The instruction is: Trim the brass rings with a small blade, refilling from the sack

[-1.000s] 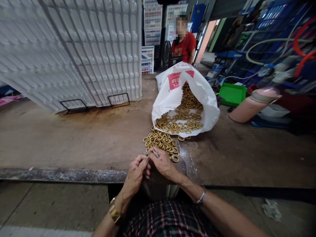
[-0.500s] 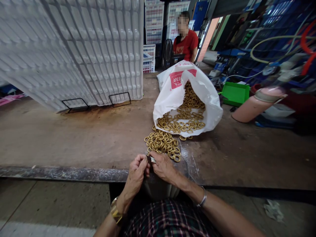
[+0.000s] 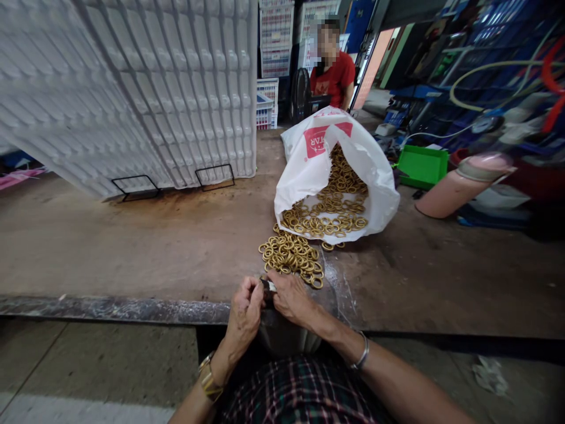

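Note:
My left hand (image 3: pixel 245 307) is closed in a pinch at the table's front edge; whatever its fingertips hold is too small to make out. Facing it, my right hand (image 3: pixel 293 299) grips a small pale piece with a dark end (image 3: pixel 271 287), and its kind is unclear. The fingertips of both hands nearly meet at that dark end. Just beyond them lies a pile of brass-coloured rings (image 3: pixel 291 254). It spreads from the mouth of a white plastic sack (image 3: pixel 295 182), which lies on its side with many more rings inside.
Tall white ribbed plastic trays (image 3: pixel 189 88) stand at the left of the brown table (image 3: pixel 176 247), with black wire stands (image 3: pixel 215 176) at their foot. To the right are a pink bottle (image 3: pixel 459 187) and a green tray (image 3: pixel 422 167). A person in red (image 3: pixel 335 79) is behind the sack.
Both hands stay in the same place, with the left fingers and wrist shifting very slightly. The rings and the sack look unchanged.

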Demonstrator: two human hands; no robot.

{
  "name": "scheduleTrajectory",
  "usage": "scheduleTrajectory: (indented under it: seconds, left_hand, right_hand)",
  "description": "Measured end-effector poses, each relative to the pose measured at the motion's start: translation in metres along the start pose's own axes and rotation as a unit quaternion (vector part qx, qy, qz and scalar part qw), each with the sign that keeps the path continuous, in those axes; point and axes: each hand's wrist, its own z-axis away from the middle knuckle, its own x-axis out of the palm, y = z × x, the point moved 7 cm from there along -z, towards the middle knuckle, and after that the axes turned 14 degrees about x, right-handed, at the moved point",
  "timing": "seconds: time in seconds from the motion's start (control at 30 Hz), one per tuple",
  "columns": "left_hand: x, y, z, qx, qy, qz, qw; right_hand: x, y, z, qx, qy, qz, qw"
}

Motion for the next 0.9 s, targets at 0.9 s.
scheduleTrajectory:
  seconds: [0.9]
  left_hand:
    - [-0.001, -0.012, 0.013, -0.159, 0.116, 0.335, 0.922]
  right_hand:
    - [-0.015, -0.006, -0.005, 0.033, -0.028, -0.422, 0.906]
